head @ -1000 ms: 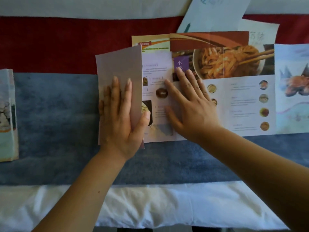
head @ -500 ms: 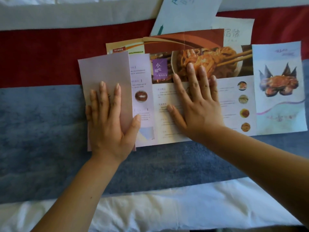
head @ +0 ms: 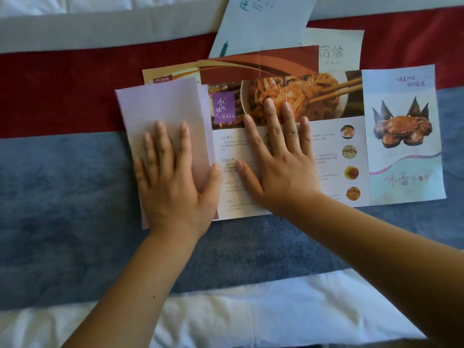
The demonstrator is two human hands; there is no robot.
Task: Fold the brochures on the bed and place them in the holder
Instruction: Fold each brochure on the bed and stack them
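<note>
In the head view, the noodle brochure (head: 331, 146) lies unfolded on the bed (head: 62, 197), across the blue and red cover. Its left panel (head: 163, 106) is folded over, with the blank side up. The left hand (head: 173, 182) lies flat on this panel, fingers straight, and presses it. The right hand (head: 281, 167), also flat and spread, presses the middle part. More brochures (head: 263, 23) lie partly under its far edge.
</note>
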